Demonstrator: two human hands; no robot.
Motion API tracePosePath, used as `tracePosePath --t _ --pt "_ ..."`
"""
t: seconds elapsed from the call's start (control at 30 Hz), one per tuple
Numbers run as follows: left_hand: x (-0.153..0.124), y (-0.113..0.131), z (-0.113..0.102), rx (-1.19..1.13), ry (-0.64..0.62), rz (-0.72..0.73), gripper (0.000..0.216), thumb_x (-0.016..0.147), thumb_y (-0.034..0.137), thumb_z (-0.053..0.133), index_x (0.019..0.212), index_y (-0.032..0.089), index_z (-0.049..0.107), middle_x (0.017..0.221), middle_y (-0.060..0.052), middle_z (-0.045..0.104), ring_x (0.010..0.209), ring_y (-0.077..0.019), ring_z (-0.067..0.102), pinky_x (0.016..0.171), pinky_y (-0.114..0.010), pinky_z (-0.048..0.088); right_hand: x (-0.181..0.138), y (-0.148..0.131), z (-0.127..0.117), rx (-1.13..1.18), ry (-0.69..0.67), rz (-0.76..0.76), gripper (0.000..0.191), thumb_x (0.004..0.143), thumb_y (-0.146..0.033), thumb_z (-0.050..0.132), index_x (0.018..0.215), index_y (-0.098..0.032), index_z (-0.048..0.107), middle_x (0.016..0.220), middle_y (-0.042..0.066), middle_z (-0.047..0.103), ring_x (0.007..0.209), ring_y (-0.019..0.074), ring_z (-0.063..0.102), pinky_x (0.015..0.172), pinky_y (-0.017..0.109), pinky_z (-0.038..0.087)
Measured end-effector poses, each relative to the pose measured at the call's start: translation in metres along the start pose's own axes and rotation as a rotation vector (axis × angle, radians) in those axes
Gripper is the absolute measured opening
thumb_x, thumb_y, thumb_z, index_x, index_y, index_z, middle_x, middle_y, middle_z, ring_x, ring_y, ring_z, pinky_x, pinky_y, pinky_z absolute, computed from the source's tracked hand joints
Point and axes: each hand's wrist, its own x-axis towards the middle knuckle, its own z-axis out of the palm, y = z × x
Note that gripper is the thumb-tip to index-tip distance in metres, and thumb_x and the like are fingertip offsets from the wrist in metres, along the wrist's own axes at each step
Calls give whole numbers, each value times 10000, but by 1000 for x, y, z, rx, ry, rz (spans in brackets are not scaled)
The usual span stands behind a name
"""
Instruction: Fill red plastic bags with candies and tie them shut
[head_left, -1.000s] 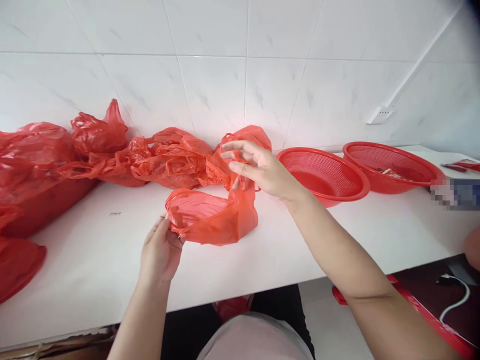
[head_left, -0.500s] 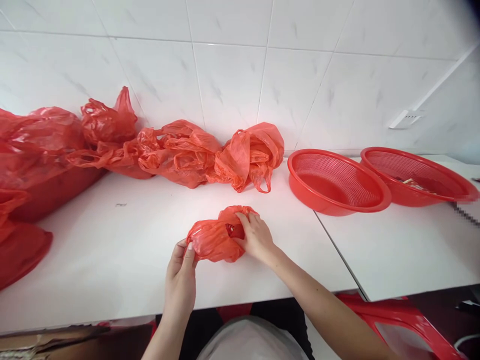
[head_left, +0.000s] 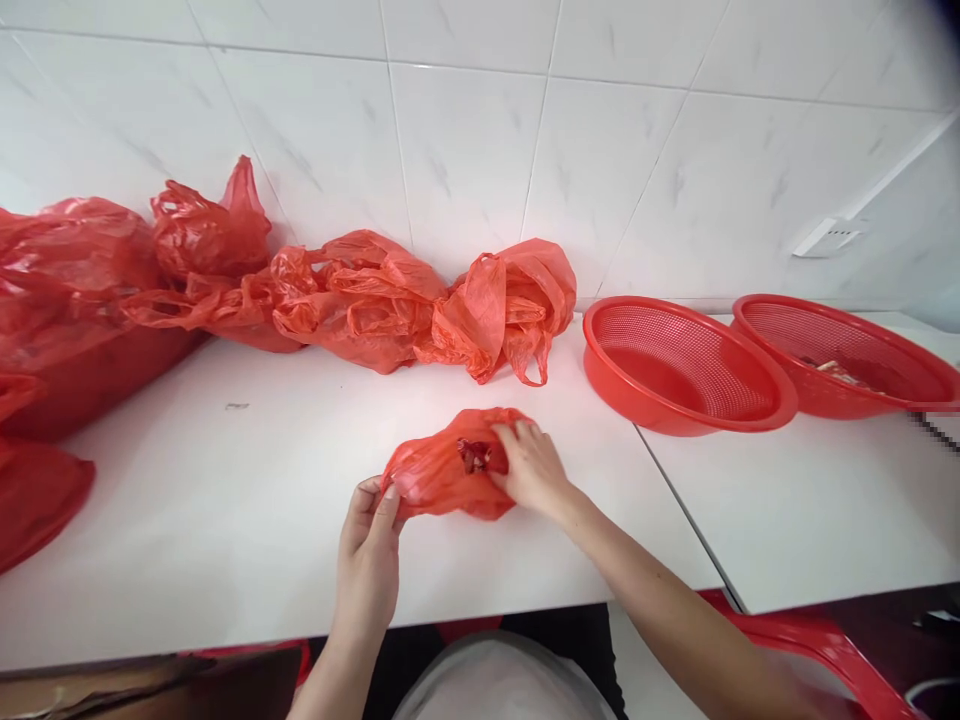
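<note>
A red plastic bag [head_left: 435, 468] lies on the white table in front of me, its mouth spread apart. Inside it shows a small heap of dark red, dried-looking pieces [head_left: 474, 457], too small to name surely. My left hand [head_left: 371, 535] pinches the bag's left end between thumb and fingers. At the opposite side, my right hand [head_left: 531, 465] grips the rim of the opening, its fingertips partly hidden by the plastic.
Several knotted red plastic bags [head_left: 360, 300] line the tiled wall, with more at the left. To the right stand a red plastic basket [head_left: 686, 415] and a second basket [head_left: 840, 395] with some pale bits inside. A seam [head_left: 686, 515] splits the tabletop. A red stool [head_left: 817, 640] is below.
The bag's opening has become wider, and more of the dark red contents shows. My right hand has drawn slightly to the right; the left still pinches the same end. The view has shifted a little.
</note>
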Motion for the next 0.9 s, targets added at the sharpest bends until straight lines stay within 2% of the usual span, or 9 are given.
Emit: tracePosePath --t 0.07,0.17,0.23,0.33,0.43,0.57,0.63,0.77,0.9 --pt "2 0 2 -11 5 -6 187 830 390 683 896 228 615 957 8 612 901 -133 556 838 -271 481 1 1 -2 23 -38 -67 652 752 -407 700 1345 -219 505 1252 132 549 1150 301 480 914 411 388" --pt "4 0 1 -56 4 -14 178 815 368 703 838 218 610 931 14 623 917 -130 566 847 -259 486 2 -2 -5 -40 3 40 607 786 -382 676 1340 -189 518 1279 153 547 1170 320 478 938 440 379" --pt "5 1 -1 -76 16 -37 186 783 355 735 827 209 628 934 8 634 928 -133 575 809 -233 494 4 -5 -7 -53 -31 1 631 774 -388 693 1338 -159 527 1245 166 574 1150 336 500 928 451 392" --pt "6 6 -7 -116 31 -76 201 751 340 759 860 196 671 931 -2 646 872 -129 585 716 -206 510 10 0 -14 41 -84 -75 714 737 -487 721 1350 -175 530 1265 161 586 1148 343 528 935 466 410" --pt "9 20 -14 -172 -5 -65 159 770 321 739 821 184 674 884 0 665 825 -126 605 695 -214 534 17 24 -32 262 7 54 590 788 -452 686 1312 -210 563 1240 119 620 1106 280 582 939 428 437" --pt "16 56 -11 -259 44 41 110 758 275 728 781 175 687 801 6 706 772 -133 642 692 -232 571 17 57 -81 651 10 33 318 892 -369 553 1149 -205 646 954 45 698 868 181 657 813 346 507" --pt "20 80 1 -322 70 114 51 781 230 686 769 182 696 783 16 727 763 -131 661 713 -235 584 10 60 -115 696 105 -10 268 900 -356 546 1083 -197 661 894 35 701 841 178 664 795 345 517" --pt "20 125 33 -364 -73 389 176 878 143 558 807 199 708 806 51 743 782 -94 670 803 -197 570 -10 37 -183 671 462 -121 182 880 -303 605 1039 -234 662 978 27 699 876 168 659 787 318 526" --pt "15 152 50 -313 -210 485 230 927 173 503 817 220 700 883 55 722 911 -100 635 941 -228 527 -18 15 -218 647 427 -200 166 881 -281 611 1034 -235 656 858 7 687 741 143 642 684 292 532"
